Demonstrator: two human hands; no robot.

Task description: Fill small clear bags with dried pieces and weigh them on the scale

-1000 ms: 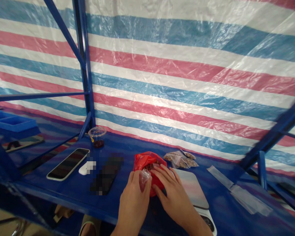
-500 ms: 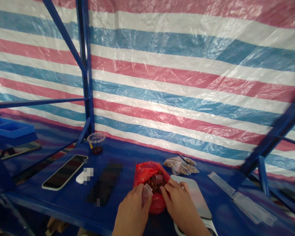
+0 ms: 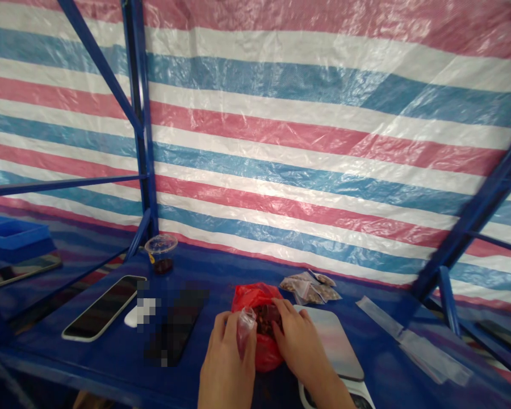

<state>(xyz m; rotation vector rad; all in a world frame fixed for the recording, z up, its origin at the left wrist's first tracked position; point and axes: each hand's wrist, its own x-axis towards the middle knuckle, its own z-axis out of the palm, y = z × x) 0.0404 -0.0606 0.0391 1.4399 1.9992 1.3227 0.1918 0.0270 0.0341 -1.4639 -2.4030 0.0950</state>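
A red plastic bag stands with its mouth gaping, filled with small dark brown pieces that I cannot name. My left hand, at the bag's left rim, pinches a small clear plastic bag held upright with its top parted. Reaching into the red bag from the right, my right hand has thumb and fingers around a small clear plastic cup, largely covered by the fingers. A kitchen scale with a pale, shiny plate lies just right of that hand.
Filled small clear bags lie behind the scale, and flat plastic bags at the right. Leftward are a phone, a white object, a dark blurred item and a lidded cup. Blue frame posts border the table.
My right hand has moved left and deeper into the red bag, closing on the small cup. The clear bag in my left hand is now more upright. The view has shifted slightly.
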